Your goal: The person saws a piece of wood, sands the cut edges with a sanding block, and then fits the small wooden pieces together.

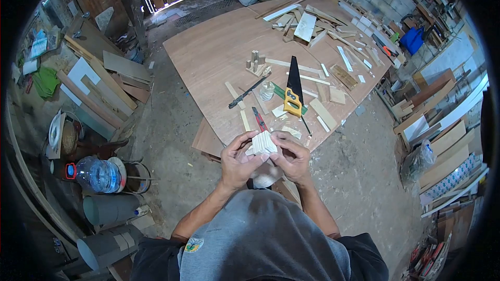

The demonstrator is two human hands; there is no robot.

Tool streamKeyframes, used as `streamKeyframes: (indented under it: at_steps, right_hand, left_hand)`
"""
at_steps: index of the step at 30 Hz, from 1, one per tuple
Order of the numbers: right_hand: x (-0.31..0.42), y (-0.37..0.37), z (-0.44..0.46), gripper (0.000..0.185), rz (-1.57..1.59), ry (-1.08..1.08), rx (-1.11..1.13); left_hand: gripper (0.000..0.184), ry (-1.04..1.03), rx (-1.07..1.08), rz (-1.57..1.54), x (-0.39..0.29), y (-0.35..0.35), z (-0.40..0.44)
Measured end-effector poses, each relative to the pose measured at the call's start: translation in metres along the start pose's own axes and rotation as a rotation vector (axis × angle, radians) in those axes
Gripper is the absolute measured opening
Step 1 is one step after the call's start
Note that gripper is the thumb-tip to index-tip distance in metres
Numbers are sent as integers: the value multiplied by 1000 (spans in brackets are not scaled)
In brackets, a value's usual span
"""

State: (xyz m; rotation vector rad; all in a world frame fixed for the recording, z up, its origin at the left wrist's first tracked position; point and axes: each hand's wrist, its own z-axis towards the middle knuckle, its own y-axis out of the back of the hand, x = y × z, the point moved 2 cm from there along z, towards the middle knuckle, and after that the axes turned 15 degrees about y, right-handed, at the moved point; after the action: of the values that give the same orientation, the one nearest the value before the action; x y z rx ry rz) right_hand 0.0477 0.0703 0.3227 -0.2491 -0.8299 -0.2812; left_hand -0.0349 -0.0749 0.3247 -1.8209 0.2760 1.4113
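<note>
Between my two hands, close to my body at the near corner of the table, is a small pale wooden piece (263,142) made of several strips side by side. My left hand (238,160) grips its left side, with thumb and fingers closed on it. My right hand (292,157) holds the right side in the same way. Just beyond the piece lies a red utility knife (259,118). A handsaw (294,93) with a yellow handle rests farther right on the table, near a small clear jar (266,91).
The large plywood table (203,52) carries a heap of wood offcuts (304,25) at its far side. A small block assembly (255,61) stands near its middle. Boards (453,151) lean at the right. A big water bottle (99,174) and grey cylinders (107,209) are at the left.
</note>
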Motion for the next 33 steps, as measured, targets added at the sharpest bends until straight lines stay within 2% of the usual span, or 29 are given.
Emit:
streamKeyframes:
  at_steps: [2, 4, 7, 10, 11, 12, 14, 16, 18, 21, 22, 25, 30, 32, 33]
  right_hand:
    - [2, 0, 2, 39, -45, 34, 29]
    - [4, -2, 3, 37, -49, -91, -9]
    - [1, -2, 5, 36, -77, -43, -19]
    - [0, 1, 5, 34, -130, -123, 1]
    - [-1, 2, 3, 34, -130, -123, -3]
    - [-5, 3, 1, 36, -59, -143, -7]
    - [-7, 5, 1, 37, 13, -161, -12]
    - [-6, 7, 4, 41, -21, -237, 34]
    - [-4, 9, 8, 43, 2, -250, 58]
    - [7, 8, 19, 48, -39, -284, 154]
    - [10, 6, 21, 51, -102, -308, 223]
    - [2, 10, 21, 54, -92, -307, 240]
    - [-22, 14, 9, 59, 101, -339, 137]
    - [-24, 15, 7, 61, 115, -316, 122]
    - [-24, 17, 6, 64, 150, -373, 75]
  left_hand:
    - [57, 38, 4, -48, 4, 1, 2]
    - [56, 75, 5, -95, 7, 2, 4]
    - [57, 131, -6, -159, 11, 2, 5]
    - [56, 84, -54, -156, 14, -1, 7]
    - [55, 12, -74, -76, 18, 1, 7]
    - [55, -61, -92, 6, 20, 2, 7]
    - [54, -61, -89, 48, 23, 3, 9]
    - [54, -58, -84, 93, 20, 1, 9]
    - [55, 38, -106, -69, 16, -3, 9]
    - [58, 75, -74, -116, 16, -1, 11]
    - [58, 76, -73, -113, 16, 0, 11]
    - [60, 65, -100, -66, 17, 2, 13]
    - [63, 75, -119, 137, 10, 0, 12]
    - [64, 71, -87, 115, 8, -3, 11]
    - [65, 65, -55, 94, 7, -4, 10]
